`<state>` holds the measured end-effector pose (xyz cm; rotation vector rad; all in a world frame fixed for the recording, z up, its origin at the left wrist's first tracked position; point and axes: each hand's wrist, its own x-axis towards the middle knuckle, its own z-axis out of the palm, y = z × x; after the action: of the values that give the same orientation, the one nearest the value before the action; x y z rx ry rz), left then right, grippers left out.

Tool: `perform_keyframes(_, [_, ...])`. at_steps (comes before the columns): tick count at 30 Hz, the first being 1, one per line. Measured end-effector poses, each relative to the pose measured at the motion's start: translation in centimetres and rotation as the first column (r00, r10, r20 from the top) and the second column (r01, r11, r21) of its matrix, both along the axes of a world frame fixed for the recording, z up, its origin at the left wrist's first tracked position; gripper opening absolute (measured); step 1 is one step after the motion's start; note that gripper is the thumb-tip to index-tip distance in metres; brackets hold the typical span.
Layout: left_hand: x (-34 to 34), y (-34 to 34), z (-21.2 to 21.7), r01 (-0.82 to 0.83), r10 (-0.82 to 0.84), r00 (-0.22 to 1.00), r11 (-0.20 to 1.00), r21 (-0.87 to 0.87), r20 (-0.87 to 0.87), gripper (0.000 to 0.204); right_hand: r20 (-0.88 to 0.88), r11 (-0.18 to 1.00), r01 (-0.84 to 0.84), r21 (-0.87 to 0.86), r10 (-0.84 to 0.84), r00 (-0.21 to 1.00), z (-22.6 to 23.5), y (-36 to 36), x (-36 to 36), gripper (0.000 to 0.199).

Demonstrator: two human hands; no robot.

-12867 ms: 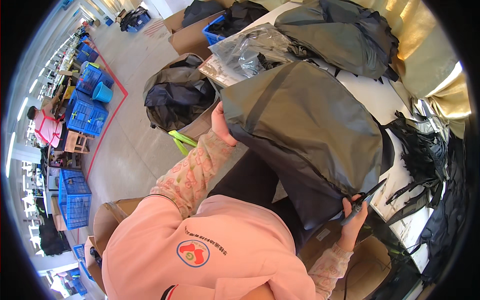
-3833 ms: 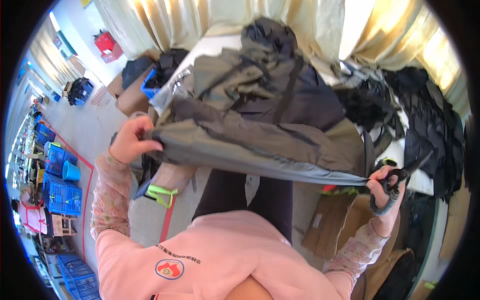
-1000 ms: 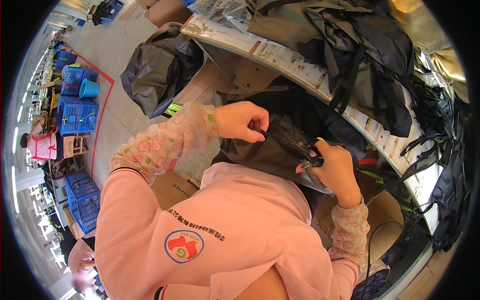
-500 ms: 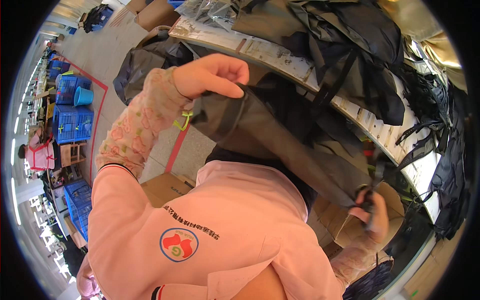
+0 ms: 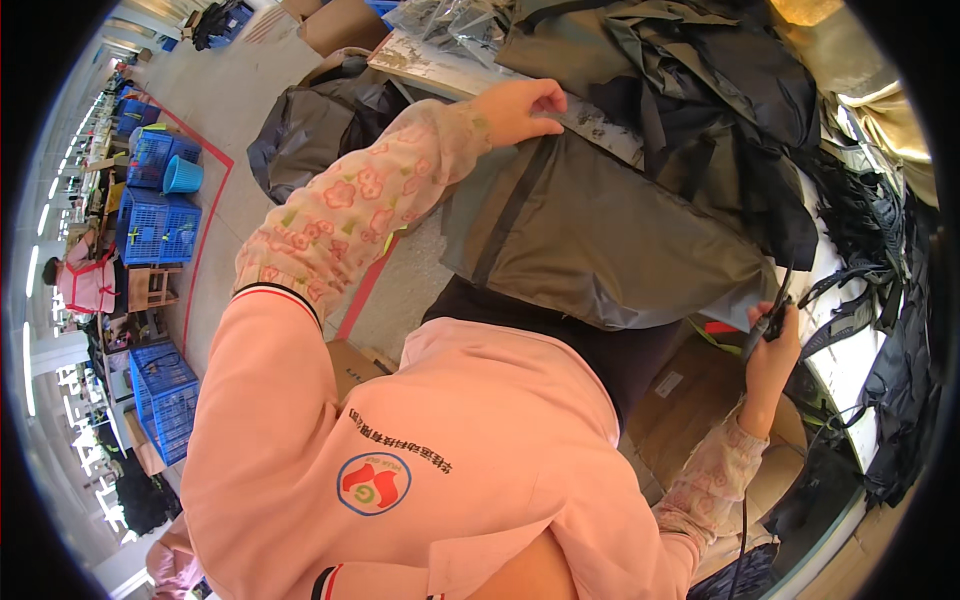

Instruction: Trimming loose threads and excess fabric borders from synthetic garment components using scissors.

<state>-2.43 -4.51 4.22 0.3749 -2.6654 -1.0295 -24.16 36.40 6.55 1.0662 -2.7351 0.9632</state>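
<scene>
A dark grey fabric panel with a black strip sewn across its left part spreads over my lap and against the table's edge. My left hand is at its upper left edge, thumb and fingers closed on the cloth; the pinch itself is partly hidden. At the panel's right end my right hand grips black-handled scissors, their narrow tip pointing up beside the cloth. Whether those fingers also hold the fabric corner, I cannot tell. A thin black cord hangs below that hand.
More dark fabric pieces lie heaped on the worn white table, with black straps at its right. A black bundle stands left of the table. Cardboard boxes are beside my legs. Blue crates line the far left.
The fabric panel has gone from a bunched, slanting fold to spread out flatter. My left hand has moved right and farther away with its edge; my right hand has risen slightly with the scissors.
</scene>
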Motion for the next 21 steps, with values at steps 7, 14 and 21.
perform_keyframes(7, [4.6, 2.6, 1.6, 0.070, -0.078, 0.994, 0.992, 0.100, 0.080, 0.026, 0.518, 0.983, -0.179, -0.033, 0.170, 0.838, -3.7, 2.8, 4.2, 0.024])
perform_keyframes(14, [3.5, 14.5, -0.5, 0.501, -0.498, 0.861, 0.865, 0.008, -0.103, 0.020, 0.333, 0.975, -0.218, -0.045, 0.220, 0.917, -10.9, 2.3, 5.7, 0.043])
perform_keyframes(21, [-1.1, 22.8, -5.9, 0.454, -0.440, 0.890, 0.838, -0.304, 0.117, 0.042, 0.316, 0.981, -0.156, -0.115, 0.185, 0.931, -12.8, -0.3, 6.6, 0.036])
